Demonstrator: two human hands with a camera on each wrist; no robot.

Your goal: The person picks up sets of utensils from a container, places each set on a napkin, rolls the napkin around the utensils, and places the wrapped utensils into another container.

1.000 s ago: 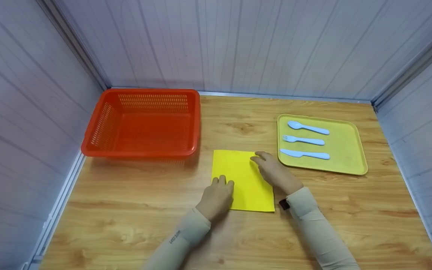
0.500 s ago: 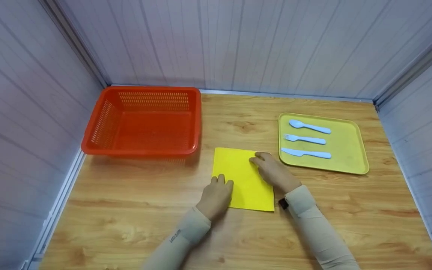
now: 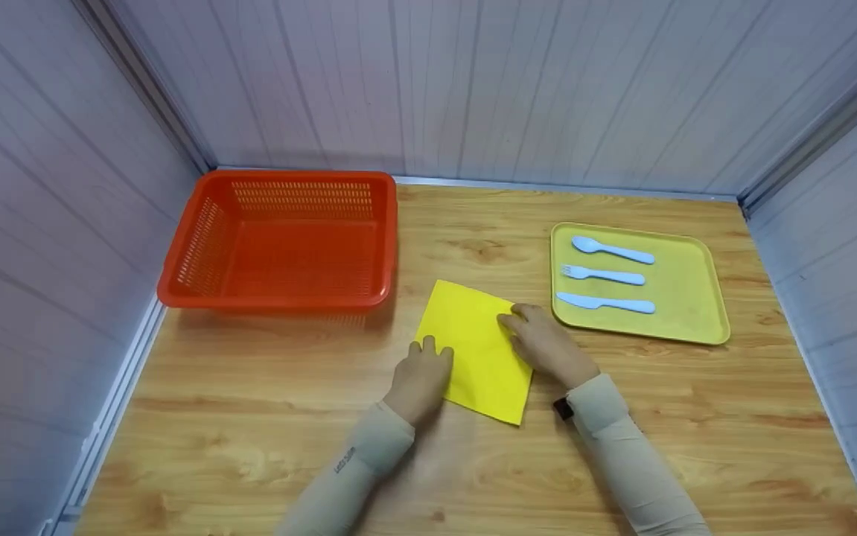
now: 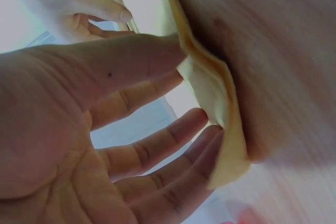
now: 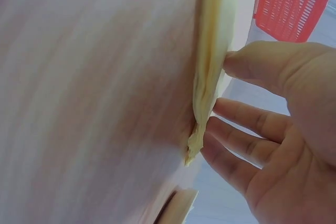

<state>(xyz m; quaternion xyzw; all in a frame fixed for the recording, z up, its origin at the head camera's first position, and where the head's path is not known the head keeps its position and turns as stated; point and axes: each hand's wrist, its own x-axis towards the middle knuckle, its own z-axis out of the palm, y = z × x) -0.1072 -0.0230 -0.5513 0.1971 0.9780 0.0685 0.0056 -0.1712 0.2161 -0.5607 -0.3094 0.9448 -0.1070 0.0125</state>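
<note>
A folded yellow cloth (image 3: 476, 342) lies slanted on the wooden table between both hands. My left hand (image 3: 419, 378) rests its spread fingertips on the cloth's left side. In the left wrist view the thumb (image 4: 142, 56) meets the cloth's edge, which buckles up a little near the fingertips. On the upper right part of the cloth, my right hand (image 3: 547, 346) touches it with loosely bent fingers. The right wrist view shows the cloth's layered edge (image 5: 207, 77) against that hand's thumb and fingertips.
A red plastic basket (image 3: 279, 302) stands at the back left. To the right, a yellow tray (image 3: 685, 290) holds a light blue spoon (image 3: 613, 249), fork (image 3: 603, 275) and knife (image 3: 607, 303). Pale panel walls (image 3: 428, 89) enclose the table at the back and both sides.
Over the last half second the cloth has turned clockwise, its near right corner swinging left. My left hand has shifted slightly up and left with it; the right hand stays almost in place.
</note>
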